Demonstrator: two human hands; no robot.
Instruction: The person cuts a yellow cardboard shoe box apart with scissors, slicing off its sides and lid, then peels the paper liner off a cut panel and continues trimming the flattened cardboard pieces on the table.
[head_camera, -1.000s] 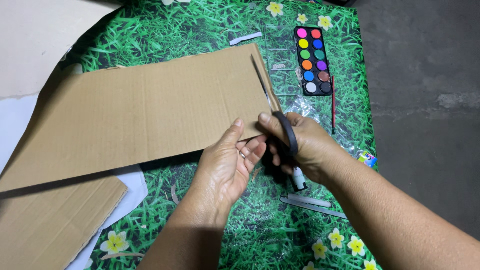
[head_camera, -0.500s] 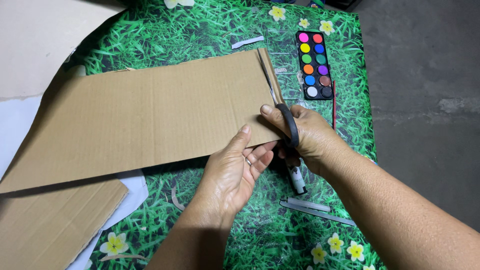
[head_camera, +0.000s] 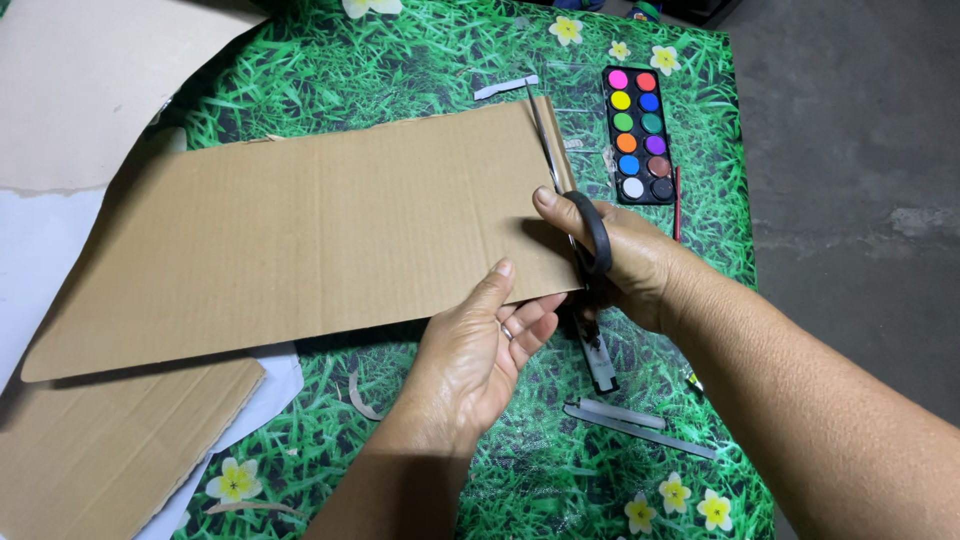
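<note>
A long brown cardboard sheet (head_camera: 300, 240) lies tilted over the table. My left hand (head_camera: 480, 345) pinches its near right edge, thumb on top and fingers underneath. My right hand (head_camera: 625, 255) grips black-handled scissors (head_camera: 590, 235). Their blades (head_camera: 545, 140) run along the sheet's right edge, with a thin strip of cardboard on their right side.
A grass-and-flower patterned cloth (head_camera: 420, 60) covers the table. A paint palette (head_camera: 640, 135) with several colour wells and a thin red brush (head_camera: 677, 200) lie at the far right. A black-and-white tube (head_camera: 598, 360), grey scraps (head_camera: 640, 425), another cardboard piece (head_camera: 110, 460) and white paper (head_camera: 40, 260) lie about.
The scissors have moved forward along the sheet's right edge. My left hand has shifted its hold on the near edge and the cardboard has slid slightly away from me.
</note>
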